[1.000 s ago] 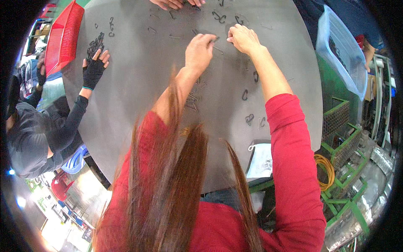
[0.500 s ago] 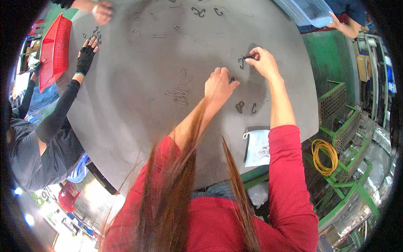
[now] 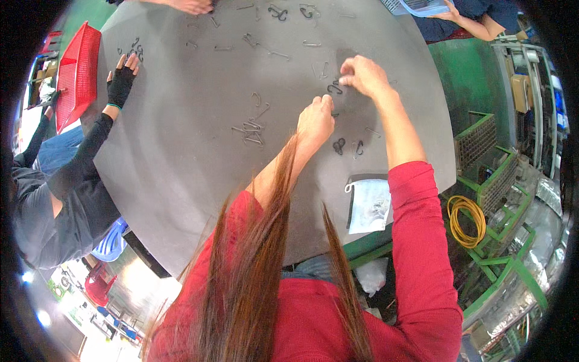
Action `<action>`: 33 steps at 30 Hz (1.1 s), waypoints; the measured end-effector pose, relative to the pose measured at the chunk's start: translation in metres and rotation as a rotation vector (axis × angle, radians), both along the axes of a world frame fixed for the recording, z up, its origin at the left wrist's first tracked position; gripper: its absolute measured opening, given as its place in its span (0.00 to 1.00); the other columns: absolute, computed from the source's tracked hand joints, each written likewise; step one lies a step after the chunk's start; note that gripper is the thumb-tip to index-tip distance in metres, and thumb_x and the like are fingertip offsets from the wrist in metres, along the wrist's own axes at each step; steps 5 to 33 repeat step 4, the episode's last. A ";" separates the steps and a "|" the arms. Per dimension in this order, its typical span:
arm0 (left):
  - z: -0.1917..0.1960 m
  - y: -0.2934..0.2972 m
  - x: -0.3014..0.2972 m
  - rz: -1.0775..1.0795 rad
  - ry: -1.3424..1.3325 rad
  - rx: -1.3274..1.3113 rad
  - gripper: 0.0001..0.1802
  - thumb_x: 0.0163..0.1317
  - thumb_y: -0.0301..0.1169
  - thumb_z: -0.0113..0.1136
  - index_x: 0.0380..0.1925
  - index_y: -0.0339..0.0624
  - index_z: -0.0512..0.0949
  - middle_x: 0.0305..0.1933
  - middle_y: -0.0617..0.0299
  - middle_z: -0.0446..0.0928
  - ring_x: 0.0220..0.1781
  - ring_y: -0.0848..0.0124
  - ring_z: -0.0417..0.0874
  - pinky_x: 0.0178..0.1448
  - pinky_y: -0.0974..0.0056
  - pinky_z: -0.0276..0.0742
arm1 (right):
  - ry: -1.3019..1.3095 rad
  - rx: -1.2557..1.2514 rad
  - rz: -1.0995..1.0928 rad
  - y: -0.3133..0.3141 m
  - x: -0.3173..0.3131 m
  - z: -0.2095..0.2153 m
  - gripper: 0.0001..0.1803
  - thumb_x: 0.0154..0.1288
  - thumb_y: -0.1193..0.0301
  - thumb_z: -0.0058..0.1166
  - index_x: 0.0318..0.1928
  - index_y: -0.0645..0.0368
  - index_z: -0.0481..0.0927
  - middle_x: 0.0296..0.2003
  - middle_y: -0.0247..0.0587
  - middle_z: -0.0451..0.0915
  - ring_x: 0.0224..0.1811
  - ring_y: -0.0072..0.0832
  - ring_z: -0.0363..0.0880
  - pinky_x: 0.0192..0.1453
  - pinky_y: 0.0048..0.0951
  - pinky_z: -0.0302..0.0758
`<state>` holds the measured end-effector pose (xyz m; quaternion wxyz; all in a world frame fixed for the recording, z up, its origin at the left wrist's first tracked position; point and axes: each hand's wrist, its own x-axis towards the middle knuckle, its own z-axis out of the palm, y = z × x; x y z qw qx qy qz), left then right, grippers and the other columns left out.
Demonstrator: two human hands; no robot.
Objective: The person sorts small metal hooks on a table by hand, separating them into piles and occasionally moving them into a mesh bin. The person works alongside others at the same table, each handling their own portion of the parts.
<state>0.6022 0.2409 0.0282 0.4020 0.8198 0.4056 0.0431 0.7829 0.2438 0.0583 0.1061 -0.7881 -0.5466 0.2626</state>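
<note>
My left hand [image 3: 316, 120] and my right hand [image 3: 363, 75] meet over a large round grey table [image 3: 181, 151]. Both pinch a small dark metal hook [image 3: 335, 88] between their fingertips. My long hair hangs down over my left forearm. Two more dark hooks [image 3: 347, 146] lie on the table just below my hands. A loose pile of thin metal wire pieces [image 3: 252, 128] rests to the left of my left hand.
A co-worker's hand in a black fingerless glove [image 3: 120, 81] rests at the table's left by a red basket [image 3: 75, 72]. Another person's hand [image 3: 192, 6] reaches in at the top. A clear plastic bag [image 3: 369, 205] lies at the near edge. Yellow cable [image 3: 465, 220] and green racks stand right.
My view has shifted, so the table sits lower and left. Both hands stay together on a small hook; the right hand now sits higher than the left.
</note>
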 end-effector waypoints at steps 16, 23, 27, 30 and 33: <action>-0.003 0.005 -0.011 -0.101 -0.030 -0.002 0.10 0.50 0.27 0.60 0.33 0.39 0.75 0.38 0.49 0.75 0.42 0.51 0.78 0.46 0.53 0.74 | -0.102 -0.151 0.075 -0.008 -0.005 -0.002 0.12 0.52 0.64 0.65 0.35 0.52 0.79 0.41 0.39 0.77 0.48 0.39 0.77 0.50 0.41 0.73; -0.003 0.005 -0.011 -0.101 -0.030 -0.002 0.10 0.50 0.27 0.60 0.33 0.39 0.75 0.38 0.49 0.75 0.42 0.51 0.78 0.46 0.53 0.74 | -0.102 -0.151 0.075 -0.008 -0.005 -0.002 0.12 0.52 0.64 0.65 0.35 0.52 0.79 0.41 0.39 0.77 0.48 0.39 0.77 0.50 0.41 0.73; -0.003 0.005 -0.011 -0.101 -0.030 -0.002 0.10 0.50 0.27 0.60 0.33 0.39 0.75 0.38 0.49 0.75 0.42 0.51 0.78 0.46 0.53 0.74 | -0.102 -0.151 0.075 -0.008 -0.005 -0.002 0.12 0.52 0.64 0.65 0.35 0.52 0.79 0.41 0.39 0.77 0.48 0.39 0.77 0.50 0.41 0.73; -0.003 0.005 -0.011 -0.101 -0.030 -0.002 0.10 0.50 0.27 0.60 0.33 0.39 0.75 0.38 0.49 0.75 0.42 0.51 0.78 0.46 0.53 0.74 | -0.102 -0.151 0.075 -0.008 -0.005 -0.002 0.12 0.52 0.64 0.65 0.35 0.52 0.79 0.41 0.39 0.77 0.48 0.39 0.77 0.50 0.41 0.73; -0.003 0.005 -0.011 -0.101 -0.030 -0.002 0.10 0.50 0.27 0.60 0.33 0.39 0.75 0.38 0.49 0.75 0.42 0.51 0.78 0.46 0.53 0.74 | -0.102 -0.151 0.075 -0.008 -0.005 -0.002 0.12 0.52 0.64 0.65 0.35 0.52 0.79 0.41 0.39 0.77 0.48 0.39 0.77 0.50 0.41 0.73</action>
